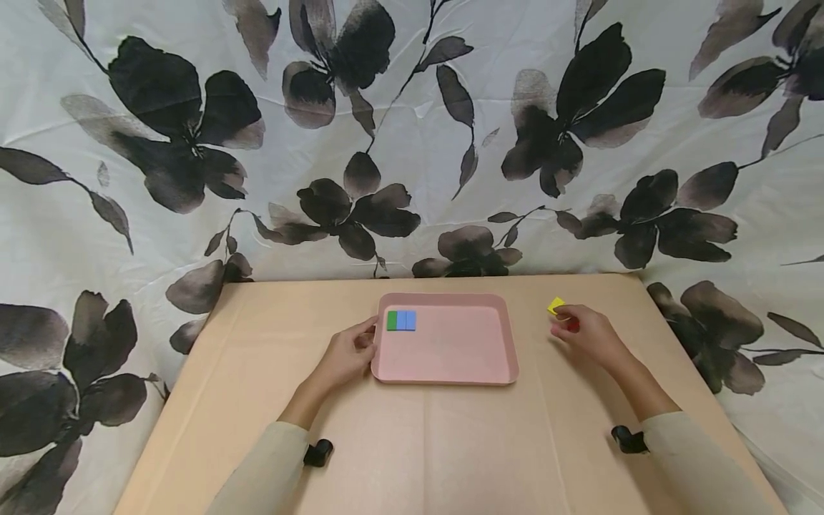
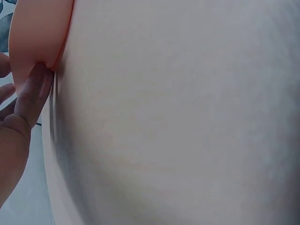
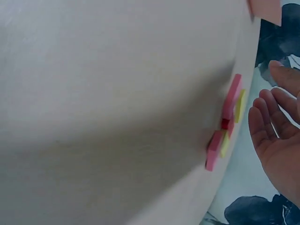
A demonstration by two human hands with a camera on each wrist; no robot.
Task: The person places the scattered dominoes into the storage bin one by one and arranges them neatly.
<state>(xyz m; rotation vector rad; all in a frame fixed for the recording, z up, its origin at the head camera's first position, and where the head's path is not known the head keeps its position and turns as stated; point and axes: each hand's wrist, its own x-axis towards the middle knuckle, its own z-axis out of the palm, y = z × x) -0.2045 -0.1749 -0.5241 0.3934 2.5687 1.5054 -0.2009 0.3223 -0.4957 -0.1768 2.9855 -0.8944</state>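
A pink rectangular tray (image 1: 450, 350) lies on the table with one green tile (image 1: 391, 320) and two blue tiles (image 1: 406, 320) side by side in its upper left part. My left hand (image 1: 350, 350) grips the tray's left edge; the left wrist view has the thumb against the outer wall of the tray (image 2: 40, 33). Off to the tray's right, my right hand (image 1: 586, 332) hovers over a small group of tiles. A yellow tile (image 1: 556, 305) and a red tile (image 1: 571, 325) show around its fingers. From the right wrist, pink-red tiles (image 3: 232, 96) and yellow tiles (image 3: 240, 107) sit below the hand, whose fingers hold nothing.
The tan table (image 1: 450, 443) ends at a far edge just behind the tray and tiles. Behind it hangs a white cloth (image 1: 438, 129) with dark flower prints. Black wrist cameras (image 1: 318, 453) show near both sleeves.
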